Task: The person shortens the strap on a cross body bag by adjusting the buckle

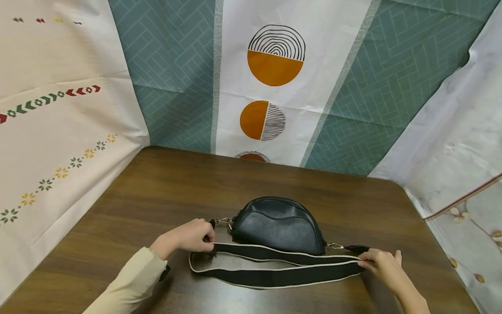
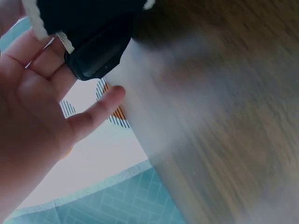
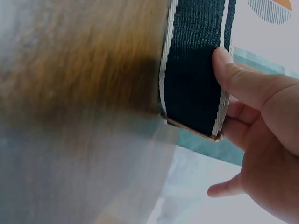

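Observation:
A black half-moon handbag (image 1: 278,226) rests on the table, with gold clasps at both its ends. In front of it lies its wide black strap (image 1: 274,275) with white edges, doubled into a long loop. My left hand (image 1: 192,235) grips the strap near the bag's left clasp; the left wrist view shows the fingers behind the strap's black end piece (image 2: 100,51). At the other side my right hand (image 1: 382,266) pinches the strap's right end between thumb and fingers. A metal slider (image 3: 194,128) crosses the strap just below that thumb in the right wrist view.
The brown wooden table (image 1: 188,174) reaches back to a teal and white curtain (image 1: 172,87) with orange circles. Pale embroidered cloth (image 1: 59,131) hangs at the left and white floral cloth (image 1: 462,144) at the right.

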A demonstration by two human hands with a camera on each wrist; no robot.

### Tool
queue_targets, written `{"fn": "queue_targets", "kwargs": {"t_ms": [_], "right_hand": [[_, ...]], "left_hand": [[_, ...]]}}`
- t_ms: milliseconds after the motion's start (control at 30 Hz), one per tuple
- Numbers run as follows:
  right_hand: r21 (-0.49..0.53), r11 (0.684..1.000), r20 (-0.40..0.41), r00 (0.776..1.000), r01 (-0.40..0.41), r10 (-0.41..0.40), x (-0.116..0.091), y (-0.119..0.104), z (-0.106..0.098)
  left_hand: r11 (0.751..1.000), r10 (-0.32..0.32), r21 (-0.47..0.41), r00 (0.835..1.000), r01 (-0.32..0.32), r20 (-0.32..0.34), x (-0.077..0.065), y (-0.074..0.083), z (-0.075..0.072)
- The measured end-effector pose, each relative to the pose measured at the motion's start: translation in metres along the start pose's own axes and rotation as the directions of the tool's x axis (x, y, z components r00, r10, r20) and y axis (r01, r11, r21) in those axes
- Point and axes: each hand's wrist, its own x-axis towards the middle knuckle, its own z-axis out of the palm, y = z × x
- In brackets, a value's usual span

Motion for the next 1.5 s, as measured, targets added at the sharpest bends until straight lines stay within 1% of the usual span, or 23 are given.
{"fn": "queue_targets", "kwargs": {"t_ms": [167,300,333,400,500,567,700,767,933,1033,1133,1233,1300,1367,1400,1500], "right_hand": [[-0.029,0.997,0.062,0.996,-0.068,0.070,0.004,0.002,-0.001],[-0.036,0.997,0.055,0.996,-0.072,0.074,0.005,0.004,-0.002],[-0.033,0.997,0.048,0.996,-0.069,0.071,0.005,0.004,-0.002],[-0.023,0.998,0.030,0.997,-0.064,0.065,0.006,0.003,-0.002],[-0.016,0.998,0.010,0.998,-0.069,0.069,0.009,0.003,0.000],[-0.012,0.997,0.001,0.997,-0.074,0.074,0.009,0.003,0.002],[-0.004,0.996,0.009,0.996,-0.092,0.092,0.008,0.002,0.002],[-0.003,0.995,0.025,0.995,-0.098,0.098,0.006,0.002,0.001],[-0.005,0.997,0.041,0.996,-0.080,0.080,0.000,0.003,-0.003],[-0.006,0.999,0.020,0.999,-0.040,0.040,-0.005,0.003,-0.003],[-0.023,1.000,0.000,1.000,0.007,-0.007,-0.009,0.006,-0.004],[-0.047,0.997,-0.018,0.998,0.055,-0.056,-0.014,0.009,-0.003],[-0.059,0.993,-0.043,0.994,0.098,-0.100,-0.017,0.011,-0.002],[-0.083,0.985,-0.080,0.985,0.149,-0.155,-0.019,0.012,0.000],[-0.091,0.982,-0.095,0.980,0.164,-0.173,-0.021,0.011,0.000],[-0.102,0.976,-0.108,0.973,0.192,-0.202,-0.023,0.011,0.001]], "left_hand": [[0.996,-0.018,0.089,0.999,0.021,-0.034,-0.006,-0.006,-0.001],[0.993,-0.036,0.112,0.998,0.042,-0.057,-0.011,-0.011,-0.001],[0.991,-0.047,0.119,0.997,0.055,-0.069,-0.012,-0.012,-0.001],[0.986,-0.097,0.126,0.991,0.108,-0.089,-0.015,-0.014,-0.001],[0.971,-0.179,0.140,0.976,0.196,-0.125,-0.016,-0.015,0.000],[0.960,-0.214,0.150,0.967,0.234,-0.141,-0.016,-0.015,0.000],[0.952,-0.235,0.163,0.960,0.259,-0.154,-0.014,-0.014,0.000],[0.951,-0.245,0.157,0.958,0.267,-0.146,-0.014,-0.013,-0.001],[0.959,-0.236,0.133,0.965,0.250,-0.111,-0.017,-0.009,-0.001],[0.969,-0.203,0.123,0.975,0.213,-0.090,-0.019,-0.007,0.000],[0.981,-0.155,0.104,0.986,0.162,-0.067,-0.021,-0.005,0.000],[0.989,-0.119,0.086,0.992,0.123,-0.048,-0.022,-0.003,-0.001],[0.991,-0.099,0.083,0.994,0.103,-0.042,-0.023,-0.002,-0.001],[0.992,-0.091,0.088,0.995,0.094,-0.041,-0.025,-0.001,-0.001],[0.992,-0.087,0.091,0.995,0.090,-0.042,-0.025,0.000,-0.001],[0.992,-0.080,0.095,0.996,0.083,-0.040,-0.028,0.002,-0.001]]}}
